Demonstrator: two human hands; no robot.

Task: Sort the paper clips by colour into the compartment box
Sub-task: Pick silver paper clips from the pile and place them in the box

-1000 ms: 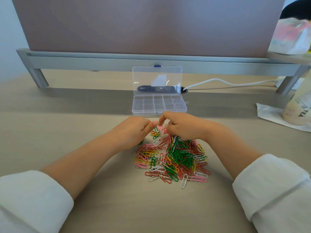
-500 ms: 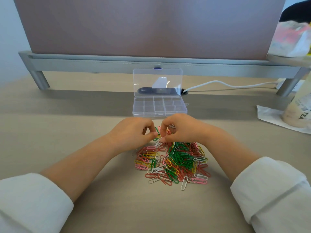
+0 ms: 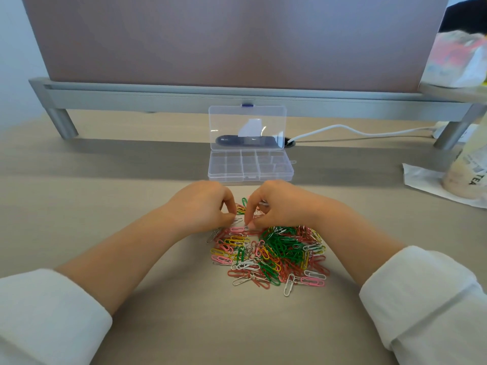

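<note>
Left hand [image 3: 200, 206] and right hand [image 3: 282, 204] have sunk onto the far edge of the paper clips [image 3: 279, 248] heaped on the tabletop [image 3: 79, 196], each grip pinching clips, while the open compartment box [image 3: 250, 178] just beyond looks empty: sorting seems barely begun.

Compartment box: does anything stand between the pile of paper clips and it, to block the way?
Nothing visible does. The compartment box stands open just beyond the paper clips, with only bare table between them.
</note>
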